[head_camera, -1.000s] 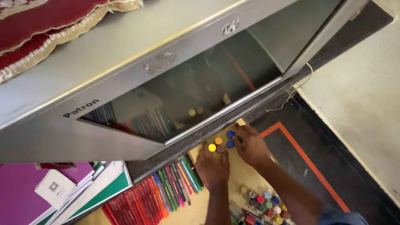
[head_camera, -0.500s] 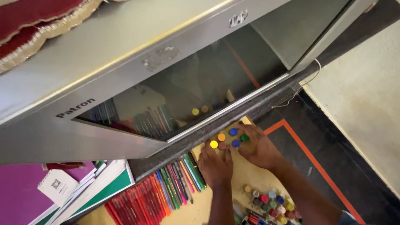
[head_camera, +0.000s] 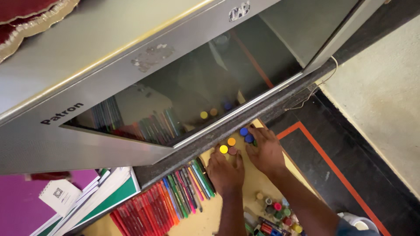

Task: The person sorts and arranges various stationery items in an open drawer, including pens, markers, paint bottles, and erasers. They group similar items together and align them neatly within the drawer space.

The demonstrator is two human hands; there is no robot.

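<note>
Caps: small round coloured caps (head_camera: 236, 142) lay in a cluster on the tan board (head_camera: 253, 183), at its far end, just under the dark stone ledge (head_camera: 245, 126); a yellow one, an orange one, a dull red one and two blue ones showed.
Left hand: the left hand (head_camera: 225, 170) lay palm down on the board, grip released, fingers spread flat; its fingertips (head_camera: 218, 154) touched or nearly touched the yellow and dull red caps.
Right hand: the right hand (head_camera: 266, 150) lay palm down just beside the left, grip loose and not clenched; its fingers reached the blue caps, and whether they pinched one could not be told.
Pens: a row of coloured pens (head_camera: 188, 185) lay side by side left of the left hand, with a packed row of red pens (head_camera: 144, 209) further left.
Small pots: a group of small pots with coloured lids (head_camera: 278, 209) stood near the forearms, at the near end of the board.
Cabinet: a grey metal cabinet with a dark glass front (head_camera: 175, 100) hung over the ledge; the glass mirrored the pens and caps.
Paper goods: a white spiral notepad (head_camera: 59, 194) lay on a purple cover (head_camera: 17, 214), beside a stack of white and green books (head_camera: 109, 196).
Floor: black floor with an orange line (head_camera: 332, 161) ran on the right.
</note>
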